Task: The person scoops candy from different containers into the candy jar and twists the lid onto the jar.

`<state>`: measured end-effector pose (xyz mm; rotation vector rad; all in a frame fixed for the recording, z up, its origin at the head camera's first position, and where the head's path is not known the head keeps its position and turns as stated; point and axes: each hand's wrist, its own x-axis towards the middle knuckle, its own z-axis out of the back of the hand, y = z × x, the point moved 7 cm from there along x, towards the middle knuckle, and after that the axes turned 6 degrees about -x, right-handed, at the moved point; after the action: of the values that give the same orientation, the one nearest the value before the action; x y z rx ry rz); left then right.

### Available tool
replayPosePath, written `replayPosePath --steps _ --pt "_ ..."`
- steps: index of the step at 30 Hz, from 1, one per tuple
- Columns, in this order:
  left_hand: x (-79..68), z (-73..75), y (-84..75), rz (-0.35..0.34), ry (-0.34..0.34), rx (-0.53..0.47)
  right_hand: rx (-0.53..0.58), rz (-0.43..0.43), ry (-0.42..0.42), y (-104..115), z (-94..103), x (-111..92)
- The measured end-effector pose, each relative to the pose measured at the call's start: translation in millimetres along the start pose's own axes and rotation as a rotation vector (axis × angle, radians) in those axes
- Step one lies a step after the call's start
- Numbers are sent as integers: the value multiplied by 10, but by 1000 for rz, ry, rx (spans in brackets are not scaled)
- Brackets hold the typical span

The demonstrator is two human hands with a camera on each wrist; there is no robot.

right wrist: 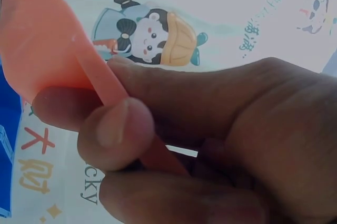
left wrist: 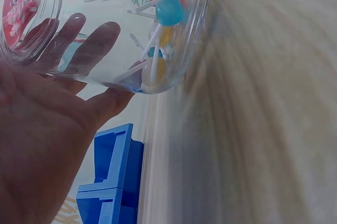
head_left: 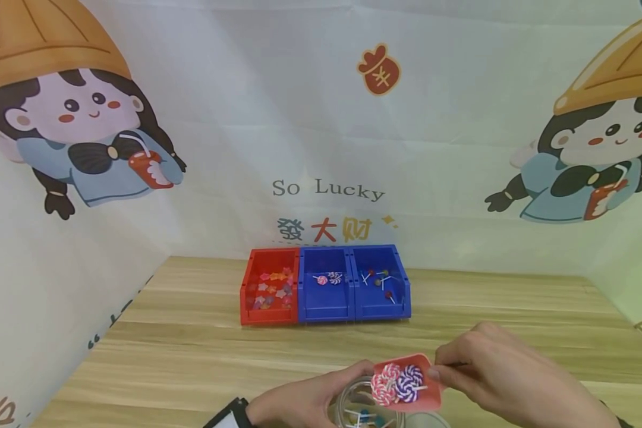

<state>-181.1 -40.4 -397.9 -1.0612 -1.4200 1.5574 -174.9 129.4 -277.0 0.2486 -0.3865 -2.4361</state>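
My left hand [head_left: 296, 399] grips a clear jar [left wrist: 118, 58] by its side, low at the front of the table. Round lollipops [left wrist: 169, 11] in blue, red and yellow lie inside, their white sticks crossing. Between the thumb and fingers of my right hand [head_left: 505, 375] is the handle of a pink scoop [right wrist: 45, 40]. The scoop is tilted at the jar's mouth and covers part of it. Pink-and-white swirl lollipops [head_left: 386, 380] and a purple-and-white one [head_left: 408, 383] rest in the scoop's bowl.
Beyond my hands, a red bin [head_left: 242, 300] with star-shaped pieces adjoins two blue bins. The middle bin [head_left: 326, 312] contains swirl lollipops, the right bin [head_left: 382, 310] round ones. A pale round object [head_left: 427, 421] shows partly beside the jar. A printed cloth [head_left: 438, 178] hangs behind.
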Motion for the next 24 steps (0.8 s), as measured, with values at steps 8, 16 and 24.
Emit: replayPosePath --steps 8,16,24 --pt "11 -9 24 0 16 -30 -15 74 -52 76 25 -6" --pt "-13 -18 24 9 5 -84 -1 60 -48 76 37 -20" --pt "-3 -32 14 5 17 -118 -32 104 -94 105 51 -12"
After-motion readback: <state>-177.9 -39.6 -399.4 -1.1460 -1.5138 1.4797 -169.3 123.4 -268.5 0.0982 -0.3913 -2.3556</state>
